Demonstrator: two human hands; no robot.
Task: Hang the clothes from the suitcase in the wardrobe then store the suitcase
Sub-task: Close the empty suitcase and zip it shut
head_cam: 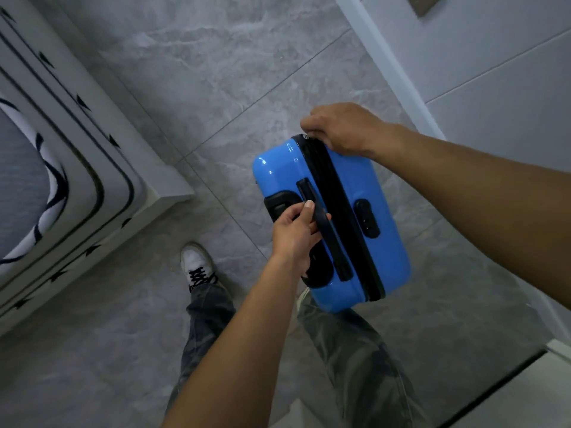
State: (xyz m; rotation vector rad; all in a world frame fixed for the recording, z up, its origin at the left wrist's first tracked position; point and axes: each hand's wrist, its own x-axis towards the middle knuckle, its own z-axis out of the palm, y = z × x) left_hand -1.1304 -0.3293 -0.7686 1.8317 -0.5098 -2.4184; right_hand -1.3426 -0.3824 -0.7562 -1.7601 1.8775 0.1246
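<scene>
Head view: glossy blue suitcase [386, 242], left fingers [320, 220] round black handle [336, 253], right fingers [310, 122] round its corner [299, 142].

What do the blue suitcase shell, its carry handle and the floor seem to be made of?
The suitcase shell looks like hard glossy plastic: bright highlights on its corners. The carry handle seems matte black plastic or rubber. The floor looks like grey tile, veined like marble, with joint lines.

It was a bedroom in a home: a white-framed bed [102, 143] with a thick mattress and grey-and-white bedding patterned in dark blue stood at the left on a floor of large grey marble-look tiles [216, 72]. White flat-panelled fronts [494, 72] ran along the right, with a glossy blue hard-shell suitcase [389, 242] between them.
</scene>
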